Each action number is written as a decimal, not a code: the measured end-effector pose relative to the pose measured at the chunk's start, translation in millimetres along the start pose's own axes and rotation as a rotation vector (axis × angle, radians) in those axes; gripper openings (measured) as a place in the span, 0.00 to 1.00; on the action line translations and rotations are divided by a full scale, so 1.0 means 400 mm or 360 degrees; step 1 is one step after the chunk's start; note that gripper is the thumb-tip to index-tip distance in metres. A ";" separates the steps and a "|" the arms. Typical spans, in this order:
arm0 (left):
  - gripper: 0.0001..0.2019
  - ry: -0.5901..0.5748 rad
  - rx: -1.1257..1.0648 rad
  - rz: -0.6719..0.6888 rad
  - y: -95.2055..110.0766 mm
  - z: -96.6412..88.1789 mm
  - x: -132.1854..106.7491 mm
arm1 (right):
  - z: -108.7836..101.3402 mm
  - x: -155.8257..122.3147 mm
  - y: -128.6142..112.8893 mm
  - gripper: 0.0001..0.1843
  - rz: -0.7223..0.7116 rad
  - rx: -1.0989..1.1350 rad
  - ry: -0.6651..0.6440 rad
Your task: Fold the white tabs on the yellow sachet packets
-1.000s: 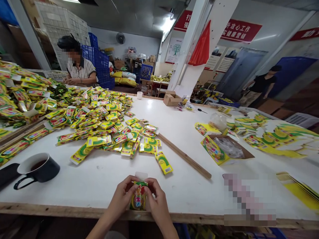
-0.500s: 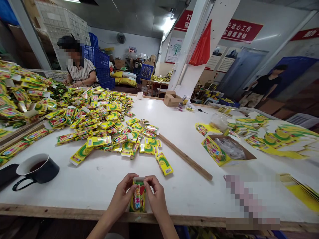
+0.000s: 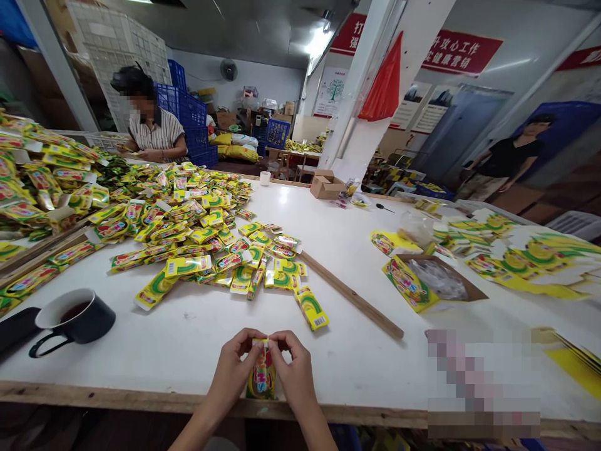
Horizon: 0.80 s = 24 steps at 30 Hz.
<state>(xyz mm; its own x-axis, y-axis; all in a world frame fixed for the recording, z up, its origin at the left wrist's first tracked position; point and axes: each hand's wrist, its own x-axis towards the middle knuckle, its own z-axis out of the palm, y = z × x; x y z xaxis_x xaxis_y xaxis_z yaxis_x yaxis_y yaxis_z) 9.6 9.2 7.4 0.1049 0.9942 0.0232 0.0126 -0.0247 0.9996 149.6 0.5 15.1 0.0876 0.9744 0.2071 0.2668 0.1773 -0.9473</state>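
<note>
A small yellow and green printed candy box [image 3: 261, 376] stands between my hands at the table's front edge, its colourful face toward me. My left hand [image 3: 237, 363] grips its upper left side, thumb on the front and fingers curled over the top. On the other side, my right hand [image 3: 293, 369] pinches the upper right corner in the same way. The fingertips of both hands meet near the top edge, where the flap is mostly hidden. Beyond them lies a single matching box [image 3: 311, 307], in front of a large heap of small boxes [image 3: 197, 232].
A dark mug [image 3: 75, 316] with a drink stands at the left. A wooden stick [image 3: 352, 294] lies right of the heap. An open display box [image 3: 413, 285] holds clear plastic; flat printed cartons [image 3: 530, 257] lie beyond. A co-worker [image 3: 157, 134] sits across the table.
The pale flap that stood up at the box's top has gone down under my fingers. Both hands stay on the box. The view has shifted slightly.
</note>
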 end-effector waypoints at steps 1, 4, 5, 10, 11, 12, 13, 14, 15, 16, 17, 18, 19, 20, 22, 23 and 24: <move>0.09 0.0018 -0.0001 -0.0007 0.001 0.001 0.004 | 0.002 0.005 -0.002 0.07 0.0025 0.0002 0.0003; 0.10 0.0022 -0.0024 -0.0019 0.001 0.000 0.014 | 0.005 0.013 -0.005 0.09 0.0077 0.0018 -0.0015; 0.10 0.0001 -0.0042 -0.0022 -0.001 -0.002 0.015 | 0.006 0.012 -0.003 0.09 0.0082 0.0028 -0.0018; 0.12 -0.0103 -0.0139 -0.0072 -0.015 -0.017 -0.004 | 0.005 -0.016 0.023 0.09 0.0095 0.0175 -0.0064; 0.11 -0.0111 -0.0144 -0.0074 -0.015 -0.020 -0.008 | 0.003 -0.023 0.028 0.09 0.0104 0.0216 -0.0086; 0.11 -0.0114 -0.0142 -0.0068 -0.013 -0.022 -0.012 | 0.002 -0.028 0.031 0.09 0.0111 0.0250 -0.0106; 0.10 -0.0114 -0.0131 -0.0057 -0.011 -0.023 -0.015 | 0.001 -0.032 0.033 0.09 0.0116 0.0274 -0.0121; 0.10 -0.0109 -0.0110 -0.0049 -0.008 -0.024 -0.017 | 0.000 -0.035 0.034 0.09 0.0117 0.0285 -0.0134; 0.10 -0.0107 -0.0086 -0.0049 -0.006 -0.024 -0.018 | -0.001 -0.037 0.035 0.08 0.0116 0.0287 -0.0144; 0.10 -0.0104 -0.0065 -0.0057 -0.004 -0.023 -0.019 | -0.001 -0.039 0.035 0.08 0.0114 0.0284 -0.0153; 0.11 -0.0095 -0.0054 -0.0067 -0.003 -0.021 -0.020 | 0.000 -0.040 0.035 0.08 0.0114 0.0277 -0.0157; 0.12 -0.0084 -0.0057 -0.0070 -0.002 -0.020 -0.021 | 0.001 -0.041 0.034 0.08 0.0113 0.0262 -0.0153; 0.13 -0.0073 -0.0069 -0.0064 -0.002 -0.017 -0.023 | 0.002 -0.041 0.032 0.09 0.0110 0.0238 -0.0140; 0.14 -0.0057 -0.0083 -0.0048 -0.002 -0.015 -0.025 | 0.004 -0.040 0.030 0.09 0.0102 0.0209 -0.0118; 0.16 -0.0034 -0.0103 -0.0008 -0.002 -0.010 -0.029 | 0.007 -0.035 0.021 0.09 0.0076 0.0139 -0.0072; 0.17 -0.0031 -0.0102 0.0003 -0.001 -0.008 -0.031 | 0.008 -0.030 0.015 0.08 0.0060 0.0105 -0.0068; 0.17 -0.0032 -0.0100 0.0007 0.000 -0.007 -0.033 | 0.010 -0.023 0.008 0.07 0.0044 0.0073 -0.0084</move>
<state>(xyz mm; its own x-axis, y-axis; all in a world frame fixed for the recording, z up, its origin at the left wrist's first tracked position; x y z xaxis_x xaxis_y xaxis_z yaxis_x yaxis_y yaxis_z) 5.5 -3.5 7.0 0.1249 0.9918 0.0282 -0.0501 -0.0221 0.9985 145.9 -7.2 9.4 0.0435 0.9847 0.1687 0.2207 0.1552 -0.9629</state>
